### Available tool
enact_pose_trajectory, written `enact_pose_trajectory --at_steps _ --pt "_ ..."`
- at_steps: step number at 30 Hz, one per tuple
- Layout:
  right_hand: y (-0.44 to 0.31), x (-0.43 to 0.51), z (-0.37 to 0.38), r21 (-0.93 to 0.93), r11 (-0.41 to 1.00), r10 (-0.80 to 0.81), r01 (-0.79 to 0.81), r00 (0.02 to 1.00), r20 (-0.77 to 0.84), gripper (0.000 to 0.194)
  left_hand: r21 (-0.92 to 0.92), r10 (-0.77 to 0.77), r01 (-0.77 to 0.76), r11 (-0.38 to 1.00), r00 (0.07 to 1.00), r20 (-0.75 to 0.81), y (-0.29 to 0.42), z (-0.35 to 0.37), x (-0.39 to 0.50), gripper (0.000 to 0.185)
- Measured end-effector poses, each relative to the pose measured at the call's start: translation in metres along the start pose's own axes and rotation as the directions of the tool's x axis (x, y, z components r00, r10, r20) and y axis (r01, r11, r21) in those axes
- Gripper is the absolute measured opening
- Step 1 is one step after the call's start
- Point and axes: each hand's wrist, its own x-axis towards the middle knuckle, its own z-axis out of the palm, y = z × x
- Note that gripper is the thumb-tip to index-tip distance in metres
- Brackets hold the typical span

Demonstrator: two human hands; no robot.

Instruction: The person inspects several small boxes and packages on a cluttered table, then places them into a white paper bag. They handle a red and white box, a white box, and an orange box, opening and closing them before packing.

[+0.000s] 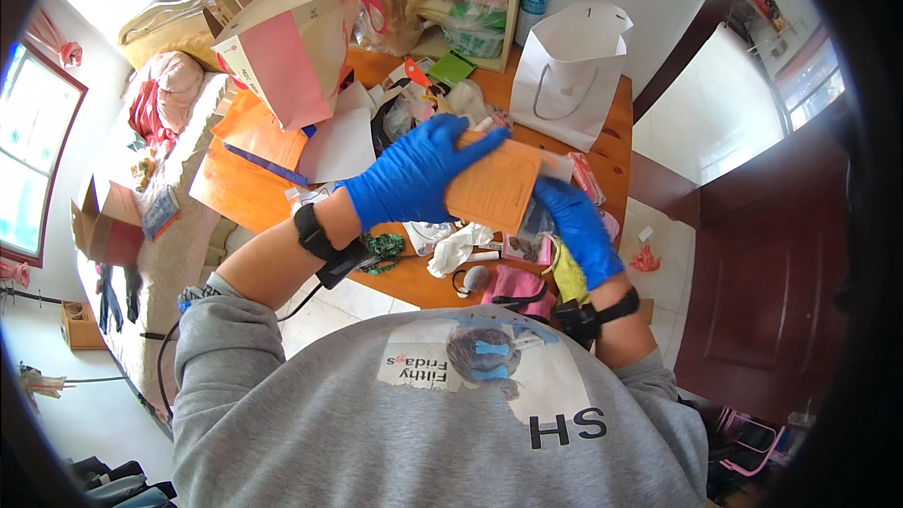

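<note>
My left hand point(409, 173), in a blue disposable glove, grips an orange paper booklet or envelope point(497, 183) by its left side. The thumb lies along its top edge, and faint printed lines show on its face. At its right edge is my right hand point(578, 226), also in a blue glove. Clear plastic point(537, 217) shows on either side of the right fingers, which look closed on it; blur and the orange paper hide the fingertips. Both hands are above a cluttered wooden table point(615, 134). A crumpled white cloth-like item point(458, 248) lies below the booklet.
A pink-and-cream paper bag point(293, 56) stands at the back left, a white paper bag point(568, 77) at the back right. Orange envelopes point(247, 180) lie at the left. Near the front edge are a pink pouch point(518, 288) and a green patterned bundle point(382, 252). Behind rises a shelf point(518, 14).
</note>
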Motion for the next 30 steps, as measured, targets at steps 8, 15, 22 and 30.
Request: enact_pose_trajectory --at_steps 8,15,22,30 --pt "-0.111 -0.028 -0.018 -0.263 0.870 -0.475 0.418 0.853 -0.215 0.040 -0.934 -0.287 0.196 -0.299 0.915 0.284 -0.063 0.013 -0.041 0.078" --pt "-0.094 -0.022 0.023 -0.174 0.867 -0.466 0.467 0.883 0.052 0.038 -0.699 -0.274 -0.122 -0.705 0.955 0.110 -0.036 0.040 -0.005 0.096" --pt "-0.099 -0.025 0.025 -0.130 0.897 -0.423 0.423 0.906 0.032 0.038 -0.312 -0.035 -0.055 -0.948 0.997 -0.070 -0.005 0.041 0.029 0.093" --pt "-0.102 -0.037 0.014 -0.281 0.863 -0.433 0.419 0.901 0.016 0.045 -0.151 0.069 0.057 -0.987 0.995 -0.074 0.009 0.055 0.046 0.094"
